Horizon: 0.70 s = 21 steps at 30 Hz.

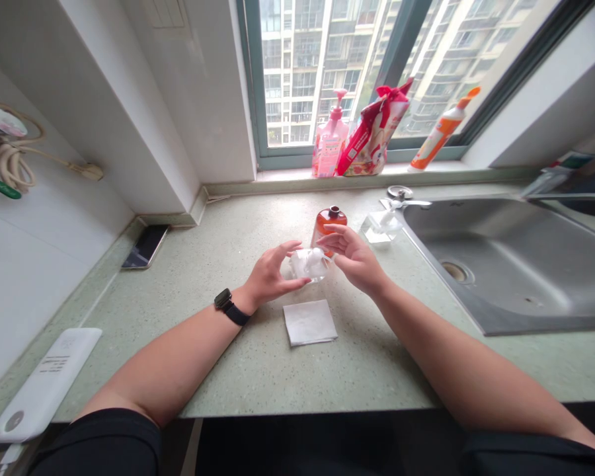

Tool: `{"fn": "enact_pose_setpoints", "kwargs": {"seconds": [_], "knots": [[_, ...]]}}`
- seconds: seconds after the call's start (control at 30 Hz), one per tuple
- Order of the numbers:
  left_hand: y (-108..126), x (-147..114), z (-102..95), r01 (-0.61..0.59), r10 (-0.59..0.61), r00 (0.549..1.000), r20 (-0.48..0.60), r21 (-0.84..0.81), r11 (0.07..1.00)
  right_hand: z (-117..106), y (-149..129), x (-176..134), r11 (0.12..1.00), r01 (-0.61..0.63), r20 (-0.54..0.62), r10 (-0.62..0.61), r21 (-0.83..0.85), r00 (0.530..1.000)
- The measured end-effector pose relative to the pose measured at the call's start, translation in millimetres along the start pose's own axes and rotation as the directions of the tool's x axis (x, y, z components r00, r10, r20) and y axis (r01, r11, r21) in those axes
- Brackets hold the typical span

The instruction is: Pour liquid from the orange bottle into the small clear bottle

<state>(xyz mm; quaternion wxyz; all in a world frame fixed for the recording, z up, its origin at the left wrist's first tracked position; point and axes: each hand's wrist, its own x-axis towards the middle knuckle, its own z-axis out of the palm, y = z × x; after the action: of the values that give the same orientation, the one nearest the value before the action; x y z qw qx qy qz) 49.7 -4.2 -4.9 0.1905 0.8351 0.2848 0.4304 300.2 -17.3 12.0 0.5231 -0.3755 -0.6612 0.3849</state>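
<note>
A speckled pale-green counter (213, 251) runs beneath a window, with a steel sink (515, 231) set into its right side. On the sill above, a red bag (374, 139) leans beside a pink pump bottle (330, 145). The left hand (268, 274) curves its thumb and fingers around a clear container (307, 266) at mid-counter; the right hand (357, 261) is loosely spread at the container's other side, and whether it touches cannot be told. Just behind stands an amber bottle (327, 219), partly covered by the right fingers. A folded white sheet (311, 322) lies flat nearer the person.
</note>
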Motion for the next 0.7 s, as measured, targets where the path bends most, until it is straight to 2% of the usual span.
{"fn": "enact_pose_setpoints", "kwargs": {"seconds": [0.07,0.13,0.23,0.33,0.43,0.5,0.53,0.7], "knots": [[0.6,0.3,-0.4,-0.006,0.006,1.000,-0.001,0.002,1.000,1.2,-3.5,-2.1,1.000,0.010,0.079,-0.008,-0.024,0.997],[0.5,0.3,-0.7,-0.007,0.007,1.000,-0.002,0.004,1.000,0.9,-6.1,-3.5,0.996,0.024,0.110,-0.014,-0.091,0.994],[-0.7,-0.2,-0.5,0.000,0.000,1.000,0.003,0.009,1.000,-2.1,-6.6,-3.4,0.971,0.044,0.019,-0.041,-0.233,0.999],[-2.0,-0.6,-0.1,0.004,-0.004,1.000,0.000,0.003,1.000,-3.4,-4.9,-3.0,0.970,0.058,-0.061,-0.074,-0.236,0.995],[-2.1,-0.4,0.1,-0.004,0.004,1.000,-0.005,-0.011,1.000,-0.8,-4.2,-4.4,0.985,0.071,0.037,-0.066,-0.160,0.997],[-1.7,-0.3,0.1,-0.005,0.005,1.000,-0.007,-0.018,1.000,0.7,-4.0,-5.3,0.983,0.067,0.116,-0.047,-0.171,0.992],[-1.5,-0.2,0.1,-0.004,0.003,1.000,-0.005,-0.018,1.000,0.7,-3.6,-5.3,0.979,0.063,0.117,-0.040,-0.194,0.992],[-0.9,-0.5,0.0,-0.001,0.001,1.000,0.004,-0.004,1.000,-4.1,1.0,-0.9,0.968,0.033,-0.089,-0.056,-0.248,0.994]]}}
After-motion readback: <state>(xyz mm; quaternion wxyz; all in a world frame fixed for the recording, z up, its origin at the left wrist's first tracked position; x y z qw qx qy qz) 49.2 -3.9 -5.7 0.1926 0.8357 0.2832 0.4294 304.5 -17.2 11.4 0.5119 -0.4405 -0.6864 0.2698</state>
